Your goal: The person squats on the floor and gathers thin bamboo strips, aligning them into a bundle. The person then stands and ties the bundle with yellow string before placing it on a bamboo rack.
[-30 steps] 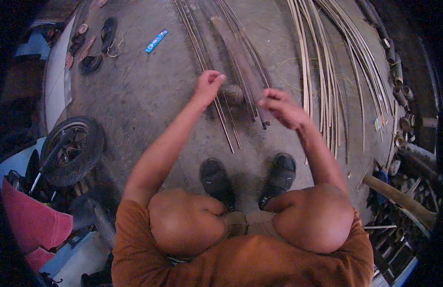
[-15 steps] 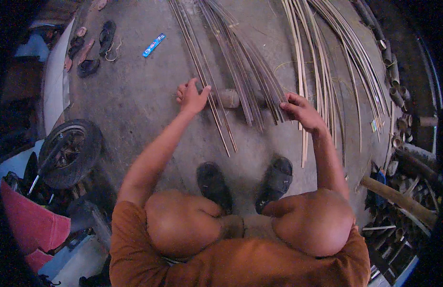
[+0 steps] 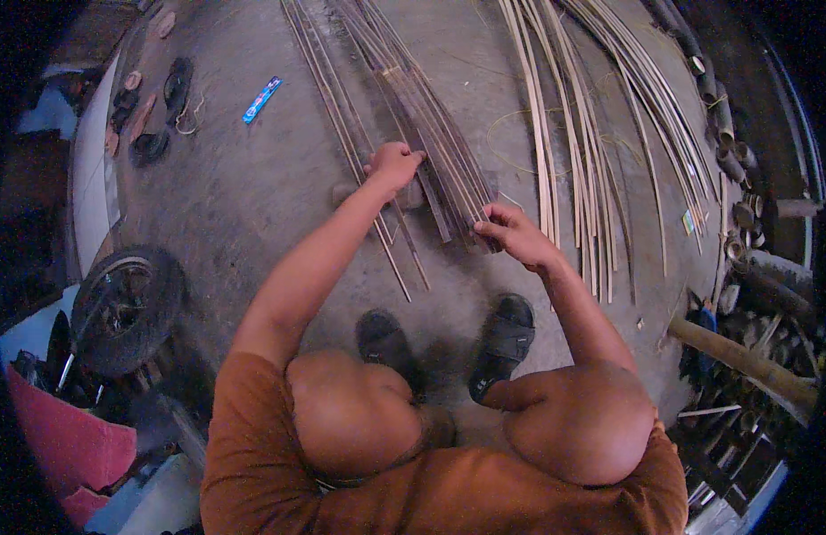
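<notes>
Hands (image 3: 511, 234) grip flat dark bamboo strips (image 3: 426, 116)

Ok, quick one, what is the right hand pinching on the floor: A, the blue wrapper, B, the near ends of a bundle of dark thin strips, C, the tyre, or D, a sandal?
B: the right hand closes on the near ends of the dark strip bundle, while the blue wrapper, tyre and sandal lie apart from it.

Grey concrete floor (image 3: 252, 196), dusty and bare in patches. Pale split cane strips (image 3: 600, 134) fanned across at right. Blue wrapper (image 3: 262, 98) and dark sandals (image 3: 163, 116) at left. Rubber tyre (image 3: 123, 308) lower left. Cut bamboo poles (image 3: 743, 357) stacked at right edge.
</notes>
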A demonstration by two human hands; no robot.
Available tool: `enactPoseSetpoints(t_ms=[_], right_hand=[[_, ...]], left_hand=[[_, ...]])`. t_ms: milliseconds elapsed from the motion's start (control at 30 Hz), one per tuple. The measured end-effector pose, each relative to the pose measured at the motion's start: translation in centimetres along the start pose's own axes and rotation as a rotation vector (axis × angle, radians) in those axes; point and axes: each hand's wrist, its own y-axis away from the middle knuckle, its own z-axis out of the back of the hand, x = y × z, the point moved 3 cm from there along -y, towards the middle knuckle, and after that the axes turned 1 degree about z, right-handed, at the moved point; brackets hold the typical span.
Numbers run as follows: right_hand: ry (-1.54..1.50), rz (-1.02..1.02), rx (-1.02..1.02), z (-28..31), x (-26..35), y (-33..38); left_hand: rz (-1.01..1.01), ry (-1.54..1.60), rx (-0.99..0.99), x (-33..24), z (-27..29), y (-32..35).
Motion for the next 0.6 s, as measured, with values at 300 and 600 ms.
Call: enactPoseSetpoints(t_ms=[300, 600], right_hand=[[-0.151, -0.064, 0.018, -1.8, 1.8, 0.8], [-0.053, -0.032, 0.043, -2.9, 3.0, 1.3]], left_hand=[[0.116, 0.893, 0.415, -1.1, 1.7, 4.2], [0.095, 1.007, 0.287, -1.5, 2.6, 6.4]])
